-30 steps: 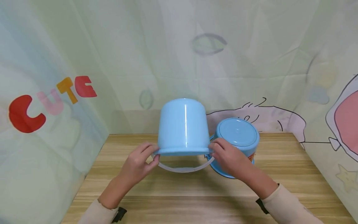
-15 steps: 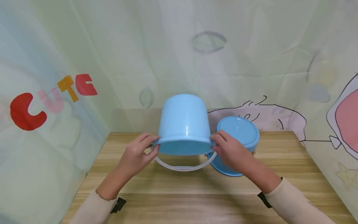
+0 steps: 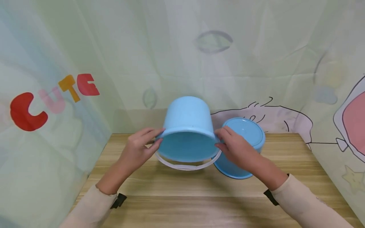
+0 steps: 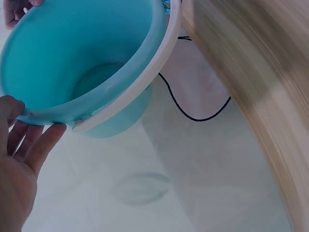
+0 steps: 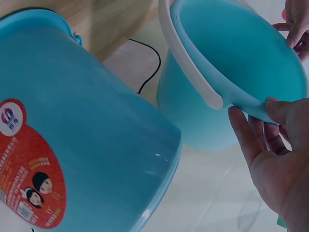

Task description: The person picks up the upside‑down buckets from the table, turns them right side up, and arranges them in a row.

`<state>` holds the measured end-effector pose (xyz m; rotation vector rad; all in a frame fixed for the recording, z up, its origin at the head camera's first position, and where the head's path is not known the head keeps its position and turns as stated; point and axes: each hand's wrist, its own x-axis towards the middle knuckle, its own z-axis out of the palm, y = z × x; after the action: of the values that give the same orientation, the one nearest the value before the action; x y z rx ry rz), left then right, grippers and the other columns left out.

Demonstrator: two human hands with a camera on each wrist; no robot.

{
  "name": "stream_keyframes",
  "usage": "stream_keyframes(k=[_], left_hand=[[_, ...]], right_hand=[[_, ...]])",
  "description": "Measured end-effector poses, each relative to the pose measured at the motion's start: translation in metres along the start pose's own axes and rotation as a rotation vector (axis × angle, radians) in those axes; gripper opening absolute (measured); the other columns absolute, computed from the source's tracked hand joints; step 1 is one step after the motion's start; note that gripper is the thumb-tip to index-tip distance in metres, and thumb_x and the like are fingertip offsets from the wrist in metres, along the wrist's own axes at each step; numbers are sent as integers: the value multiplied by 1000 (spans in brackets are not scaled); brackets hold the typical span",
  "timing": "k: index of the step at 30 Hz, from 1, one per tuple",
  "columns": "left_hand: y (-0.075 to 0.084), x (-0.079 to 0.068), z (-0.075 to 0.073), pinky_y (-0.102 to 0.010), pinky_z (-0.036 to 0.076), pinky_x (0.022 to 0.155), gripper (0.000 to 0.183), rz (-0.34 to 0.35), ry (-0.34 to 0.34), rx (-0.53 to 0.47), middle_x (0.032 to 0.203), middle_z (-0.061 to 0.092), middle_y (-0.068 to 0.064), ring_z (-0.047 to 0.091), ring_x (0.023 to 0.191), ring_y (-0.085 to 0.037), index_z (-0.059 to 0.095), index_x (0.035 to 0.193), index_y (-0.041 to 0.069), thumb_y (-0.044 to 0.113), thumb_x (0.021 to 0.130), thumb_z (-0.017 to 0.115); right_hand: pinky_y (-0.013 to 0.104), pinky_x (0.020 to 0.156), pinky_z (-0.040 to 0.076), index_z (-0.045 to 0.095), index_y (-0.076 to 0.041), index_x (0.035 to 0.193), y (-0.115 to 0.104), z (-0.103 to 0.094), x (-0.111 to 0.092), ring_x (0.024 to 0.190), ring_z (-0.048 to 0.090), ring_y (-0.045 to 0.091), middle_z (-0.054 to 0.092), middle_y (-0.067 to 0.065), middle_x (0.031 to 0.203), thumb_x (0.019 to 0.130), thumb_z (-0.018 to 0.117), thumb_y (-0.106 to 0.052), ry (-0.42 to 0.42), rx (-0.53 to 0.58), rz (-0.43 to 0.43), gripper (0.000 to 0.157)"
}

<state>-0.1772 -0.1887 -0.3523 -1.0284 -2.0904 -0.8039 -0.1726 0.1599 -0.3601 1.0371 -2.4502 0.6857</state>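
Worktop (image 3: 159,205): one bucket (image 3: 249,133) upturned beside our right grip (image 3: 237,148).
Right and left grip (image 3: 141,144) pinch another bucket (image 3: 188,114), tilted, not set down.

Wood-grained tabletop (image 3: 171,207): below the left hand (image 3: 137,148) and right hand (image 3: 238,147). Pale printed backdrop (image 3: 128,47): beyond both hands. Red, pink and orange letters (image 3: 67,83): left of the left hand. Pink, black-outlined print (image 3: 355,120): right of the right hand.
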Motion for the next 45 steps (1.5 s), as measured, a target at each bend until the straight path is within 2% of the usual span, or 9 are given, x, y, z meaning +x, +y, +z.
stream_keyframes(k=[9, 13, 17, 22, 30, 39, 45], left_hand=[[-1, 10, 1, -24, 61, 66, 42, 15, 15, -3, 95, 73, -16, 76, 78, -23, 76, 116, -4, -13, 76, 83], [-2, 13, 0, -25, 61, 63, 44, -2, 0, 4, 94, 73, -15, 76, 79, -24, 76, 117, -2, -12, 75, 84], [-4, 19, 0, -27, 61, 60, 43, -8, -5, 16, 94, 74, -14, 75, 79, -24, 77, 118, 0, -10, 77, 84], [-5, 25, -3, -31, 62, 60, 42, -59, -36, -1, 97, 75, -14, 76, 82, -25, 76, 119, 1, -8, 79, 83], [-6, 32, -9, -27, 61, 59, 41, -131, -92, 4, 100, 75, -14, 77, 83, -25, 76, 122, 3, -4, 82, 83], [-9, 41, -10, -32, 60, 60, 39, -223, -155, 10, 102, 77, -11, 74, 82, -22, 75, 124, 6, -1, 87, 80], [-8, 47, -11, -37, 62, 64, 37, -282, -221, 12, 108, 77, -13, 75, 85, -24, 74, 127, 5, 4, 90, 78]], right_hand=[[33, 76, 60, 57, -6, 122, 3, -7, 5, 95, 62, 17, 62, 5, 107, 89, 78, -1, -16, 58, 67, 40], [33, 75, 59, 59, -6, 121, 5, -9, 9, 94, 62, 15, 64, 4, 106, 89, 79, -3, -20, 84, 97, 38], [38, 77, 61, 60, -6, 121, 7, -12, 13, 94, 64, 16, 65, 4, 106, 88, 79, -2, -24, 117, 118, 38], [40, 81, 63, 60, -8, 124, 8, -16, 19, 97, 65, 17, 66, 3, 109, 89, 79, -3, -51, 157, 162, 40], [40, 82, 63, 61, -10, 126, 10, -18, 27, 99, 67, 18, 68, 3, 111, 91, 78, -6, -94, 191, 228, 39], [43, 84, 62, 61, -9, 128, 14, -21, 35, 101, 69, 21, 69, 6, 115, 94, 75, -6, -121, 220, 283, 37], [40, 79, 63, 60, -10, 133, 14, -24, 39, 103, 70, 23, 68, 6, 117, 95, 74, -8, -158, 232, 318, 41]])
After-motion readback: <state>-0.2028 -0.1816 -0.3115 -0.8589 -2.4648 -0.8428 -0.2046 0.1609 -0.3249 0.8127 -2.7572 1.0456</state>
